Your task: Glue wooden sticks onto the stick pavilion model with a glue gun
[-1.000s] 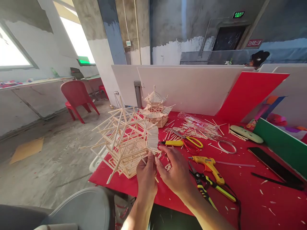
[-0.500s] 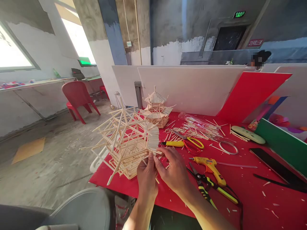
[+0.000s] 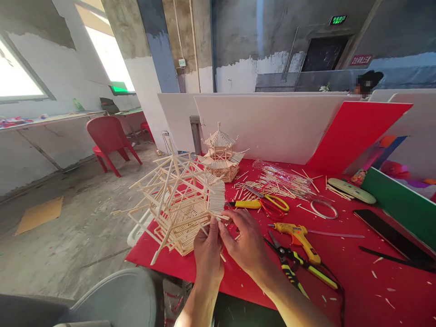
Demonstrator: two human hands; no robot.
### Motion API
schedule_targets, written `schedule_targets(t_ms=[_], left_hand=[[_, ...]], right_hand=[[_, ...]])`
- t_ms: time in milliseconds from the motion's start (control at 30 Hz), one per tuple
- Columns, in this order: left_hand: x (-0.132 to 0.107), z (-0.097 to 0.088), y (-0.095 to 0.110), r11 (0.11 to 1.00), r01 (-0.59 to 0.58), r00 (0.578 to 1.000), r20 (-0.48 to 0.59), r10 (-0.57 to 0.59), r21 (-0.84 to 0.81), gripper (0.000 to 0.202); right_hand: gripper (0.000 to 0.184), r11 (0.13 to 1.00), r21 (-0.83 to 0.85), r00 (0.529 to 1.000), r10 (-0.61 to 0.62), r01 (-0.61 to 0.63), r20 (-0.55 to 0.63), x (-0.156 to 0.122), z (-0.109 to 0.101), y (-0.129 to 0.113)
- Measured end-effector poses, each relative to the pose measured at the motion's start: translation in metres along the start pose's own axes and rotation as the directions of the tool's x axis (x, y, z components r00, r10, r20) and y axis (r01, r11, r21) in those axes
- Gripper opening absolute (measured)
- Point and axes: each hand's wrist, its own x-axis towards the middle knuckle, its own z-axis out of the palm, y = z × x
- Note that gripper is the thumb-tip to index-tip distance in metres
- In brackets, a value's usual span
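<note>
1. Pinching the near right corner of a pale stick frame (image 3: 184,218), the left hand (image 3: 207,252) has its thumb on top; its other fingers are mostly hidden beneath, so their exact hold cannot be told.
2. The right hand (image 3: 247,238) comes in just beside it, thumb and forefinger closed about the stick ends below a slatted panel (image 3: 217,200); whether they grip a separate stick cannot be told.
3. The frame is at the left edge of the red-covered table (image 3: 361,286), its long struts jutting out past that edge.
4. Behind it stands a smaller stick pavilion (image 3: 220,156) with a tiered, slatted roof.
5. To the right of the pavilion, loose sticks (image 3: 286,182) lie scattered beside and under clear plastic wrapping.
6. Nearer the right hand are a yellow utility knife (image 3: 248,205), a yellow glue gun (image 3: 297,231) and black-and-yellow pliers (image 3: 282,251).
7. White boards (image 3: 265,129) rise along the table's far side, with a red board (image 3: 357,136) leaning at the right.
</note>
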Motion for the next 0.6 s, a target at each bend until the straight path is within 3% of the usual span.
schedule_targets(t_ms=[600], left_hand=[[-0.0015, -0.0035, 0.0011, 1.000, 0.008, 1.000, -0.026, -0.008, -0.013, 0.035]], right_hand=[[0.022, 1.000, -0.012, 1.000, 0.019, -0.019, 0.021, -0.0016, 0.0007, 0.0012]])
